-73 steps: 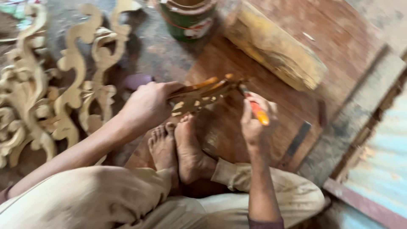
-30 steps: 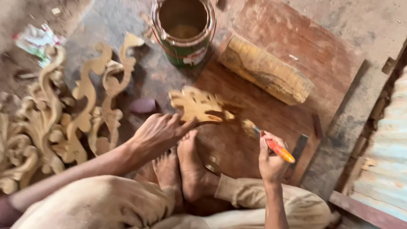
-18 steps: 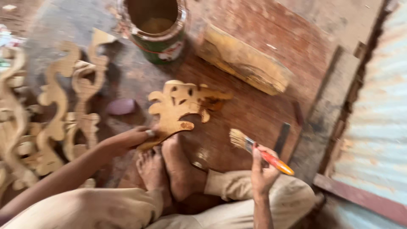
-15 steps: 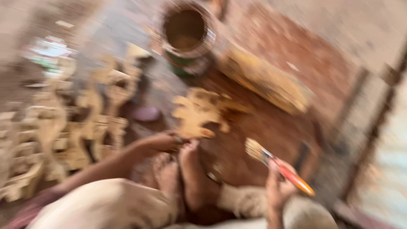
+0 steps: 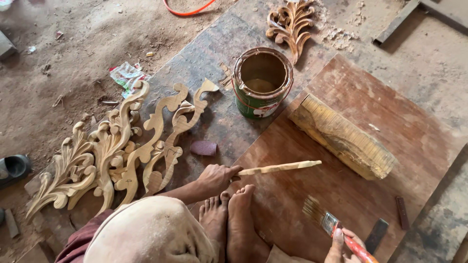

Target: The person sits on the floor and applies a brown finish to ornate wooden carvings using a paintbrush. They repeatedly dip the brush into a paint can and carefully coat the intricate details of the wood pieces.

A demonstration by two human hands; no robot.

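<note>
Head view: the left hand's fingers (image 5: 233, 171) are pinched on the near end of a flat carved wooden piece (image 5: 280, 168), seen edge-on above a brown board (image 5: 370, 117). The left hand (image 5: 214, 178) sits just above two bare feet (image 5: 234, 219). At five o'clock, the right hand (image 5: 347, 247) is wrapped around an orange-handled paintbrush (image 5: 329, 224). At twelve o'clock an open varnish can (image 5: 262, 83) stands; at two o'clock a wooden block (image 5: 343, 136) lies; at nine o'clock carved scrollwork pieces (image 5: 122, 146) are laid out.

Open tin (image 5: 262, 83) at 12 o'clock. Carved scrolls (image 5: 112, 151) at 9. Grooved wood block (image 5: 343, 138) at 2. Small carving (image 5: 291, 24) top. Sanding pad (image 5: 203, 148) near centre. Wrapper (image 5: 126, 75) at 10.
</note>
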